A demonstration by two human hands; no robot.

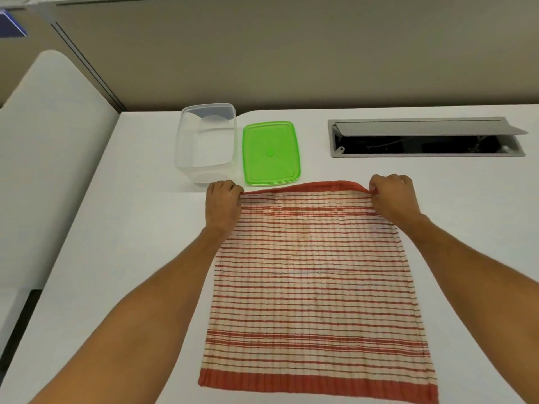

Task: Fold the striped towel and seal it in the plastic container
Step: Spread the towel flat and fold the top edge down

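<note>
A red-and-cream striped towel [312, 287] lies spread flat on the white table, its red hem at the near edge. My left hand [223, 204] pinches the far left corner and my right hand [392, 196] pinches the far right corner; the far edge is lifted and curling slightly. Just beyond the towel lies a green lid [271, 153], flat on the table. To its left stands the clear plastic container [205, 144], open and with nothing in it.
A grey cable hatch [425, 138] with its flap raised is set into the white table [102, 258] at the back right. A beige partition rises behind the table. A pale rounded panel [49, 141] stands to the left.
</note>
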